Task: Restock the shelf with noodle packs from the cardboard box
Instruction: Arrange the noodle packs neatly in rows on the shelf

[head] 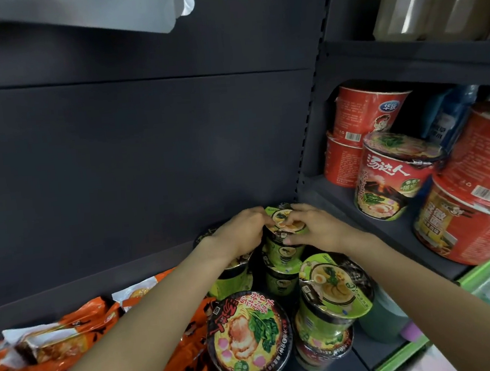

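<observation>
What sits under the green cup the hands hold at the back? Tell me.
Under the green cup stand more green cups in a stack. The left hand and right hand grip its lid rim. The stack's base is hidden.

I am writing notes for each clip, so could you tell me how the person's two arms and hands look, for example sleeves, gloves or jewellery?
Both forearms are bare up to the picture's lower edge; no sleeve shows. The left hand and the right hand wear no gloves. No watch, bracelet or ring is visible on the wrists or fingers. The nails look short and unpainted, though they are small in this view.
</observation>
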Available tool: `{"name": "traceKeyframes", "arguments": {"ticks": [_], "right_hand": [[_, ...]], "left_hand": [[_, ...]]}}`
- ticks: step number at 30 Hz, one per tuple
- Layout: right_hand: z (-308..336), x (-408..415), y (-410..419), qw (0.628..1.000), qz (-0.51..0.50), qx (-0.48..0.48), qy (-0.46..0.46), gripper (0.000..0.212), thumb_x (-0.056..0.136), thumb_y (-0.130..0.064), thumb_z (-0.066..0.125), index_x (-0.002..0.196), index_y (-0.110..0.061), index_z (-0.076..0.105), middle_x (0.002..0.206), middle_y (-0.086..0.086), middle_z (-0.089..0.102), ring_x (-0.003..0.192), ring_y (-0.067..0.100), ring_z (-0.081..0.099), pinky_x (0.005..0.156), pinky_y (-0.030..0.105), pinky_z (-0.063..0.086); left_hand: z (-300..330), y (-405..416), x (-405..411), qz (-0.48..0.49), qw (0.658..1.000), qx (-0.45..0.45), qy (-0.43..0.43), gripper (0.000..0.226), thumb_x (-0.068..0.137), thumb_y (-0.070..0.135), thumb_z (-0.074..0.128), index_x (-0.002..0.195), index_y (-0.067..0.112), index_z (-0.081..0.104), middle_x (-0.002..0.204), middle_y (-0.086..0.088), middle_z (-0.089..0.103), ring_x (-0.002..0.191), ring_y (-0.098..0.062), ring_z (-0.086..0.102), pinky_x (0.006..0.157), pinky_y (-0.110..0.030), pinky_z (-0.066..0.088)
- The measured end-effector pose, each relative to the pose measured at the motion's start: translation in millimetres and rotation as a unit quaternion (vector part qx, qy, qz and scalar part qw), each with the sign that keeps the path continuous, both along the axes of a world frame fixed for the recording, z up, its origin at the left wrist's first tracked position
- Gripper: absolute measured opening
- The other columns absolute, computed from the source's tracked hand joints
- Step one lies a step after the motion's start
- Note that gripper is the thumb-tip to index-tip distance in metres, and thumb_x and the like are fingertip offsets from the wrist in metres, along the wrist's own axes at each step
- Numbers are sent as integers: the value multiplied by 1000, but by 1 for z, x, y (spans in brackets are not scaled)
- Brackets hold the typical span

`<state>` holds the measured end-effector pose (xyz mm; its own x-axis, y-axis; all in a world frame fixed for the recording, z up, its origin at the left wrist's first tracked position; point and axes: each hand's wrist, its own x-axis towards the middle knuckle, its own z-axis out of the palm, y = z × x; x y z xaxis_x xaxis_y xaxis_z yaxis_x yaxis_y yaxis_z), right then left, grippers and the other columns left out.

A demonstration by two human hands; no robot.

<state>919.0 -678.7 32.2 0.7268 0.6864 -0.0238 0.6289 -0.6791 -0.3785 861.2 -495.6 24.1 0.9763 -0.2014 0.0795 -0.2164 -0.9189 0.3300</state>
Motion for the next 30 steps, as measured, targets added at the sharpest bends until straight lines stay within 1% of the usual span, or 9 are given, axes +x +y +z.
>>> {"name": "traceKeyframes", "arguments": {"ticks": [4, 8, 11, 13, 14, 20, 24, 27, 30], "right_hand": [[0, 1, 3, 1000, -7, 6, -19, 31, 84, -15, 68, 115, -10, 63, 126, 4, 52, 116, 20, 50, 82, 10, 28], [5, 11, 0, 999, -2, -36, -29, 33, 84, -6, 67, 116, -10, 63, 128, 4, 55, 118, 20, 50, 87, 14, 29], [4, 6, 1, 999, -8, -36, -31, 35, 84, -22, 69, 117, -14, 63, 125, 1, 55, 116, 18, 51, 95, 22, 36], [2, 1, 2, 999, -26, -15, -24, 37, 83, -32, 69, 115, -14, 63, 120, 1, 55, 111, 17, 52, 94, 28, 41], [1, 0, 2, 999, -32, -4, -26, 36, 83, -32, 69, 113, -14, 63, 118, 1, 55, 110, 18, 53, 94, 29, 42], [-3, 3, 0, 999, -30, 2, -40, 28, 82, -20, 70, 109, -11, 65, 117, 3, 58, 108, 19, 54, 90, 26, 40], [-1, 7, 0, 999, -13, -21, -39, 24, 83, -14, 69, 106, -8, 66, 117, 4, 59, 107, 20, 55, 83, 21, 36], [0, 14, 1, 998, -8, -58, -27, 27, 84, -7, 66, 110, -8, 65, 124, 7, 58, 112, 23, 55, 93, 26, 40], [4, 17, 0, 995, -22, -91, -22, 27, 86, -5, 63, 111, -14, 63, 120, 8, 60, 109, 23, 57, 92, 31, 44]], "left_hand": [[-1, 1, -3, -15, 1000, 11, 7, 47, 91, -4, 43, 133, 16, 53, 140, -3, 45, 129, -20, 41, 109, -32, 32], [0, -2, -5, -24, 1000, 12, 2, 45, 92, -1, 44, 132, 18, 53, 137, -3, 47, 127, -20, 43, 107, -34, 35], [-2, -2, -4, -17, 1000, 21, -3, 45, 93, 0, 43, 133, 17, 51, 139, -3, 45, 129, -21, 41, 108, -35, 34], [-2, 1, -3, -13, 1000, 24, -3, 47, 93, 0, 42, 136, 17, 49, 143, -2, 42, 131, -21, 39, 109, -35, 33], [-2, 3, -2, -12, 1000, 23, -1, 48, 93, 0, 42, 137, 18, 47, 145, -2, 40, 133, -21, 38, 110, -35, 32], [2, 6, 0, -5, 1000, 7, 7, 49, 93, -2, 42, 139, 16, 44, 148, -3, 37, 136, -19, 35, 112, -25, 25], [-1, 7, 1, -3, 1000, 14, 7, 52, 90, -4, 44, 137, 16, 47, 144, -4, 42, 132, -21, 39, 110, -32, 31], [0, 1, -3, -2, 998, 59, 6, 57, 86, -5, 45, 138, 18, 46, 139, -4, 43, 128, -23, 40, 106, -37, 35], [1, -3, -7, -9, 997, 82, -1, 57, 87, -3, 44, 139, 20, 44, 137, -4, 43, 127, -23, 39, 105, -38, 36]]}}
